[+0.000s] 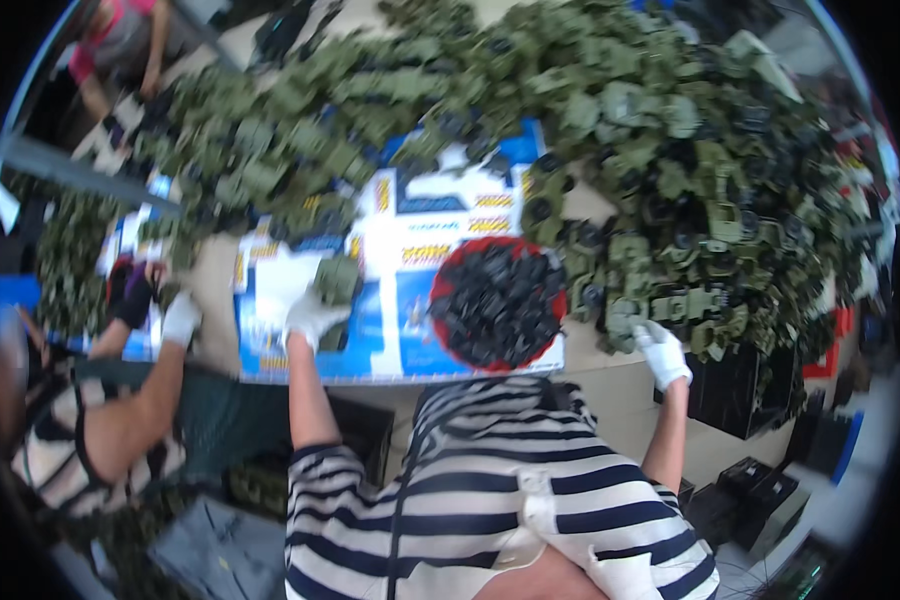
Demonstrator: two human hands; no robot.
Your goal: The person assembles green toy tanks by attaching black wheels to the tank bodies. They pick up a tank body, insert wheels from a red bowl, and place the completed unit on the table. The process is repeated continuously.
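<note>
One green part (338, 280) lies beyond left fingers (311, 307) grasping it; whether right fingers (651, 336) grip is unclear.

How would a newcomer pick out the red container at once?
Find the blue and white sheets ahead of the wearer's striped shirt. At their near right corner sits a round red container, heaped with small black pieces. Its red colour sets it apart from the green parts beyond it.
</note>
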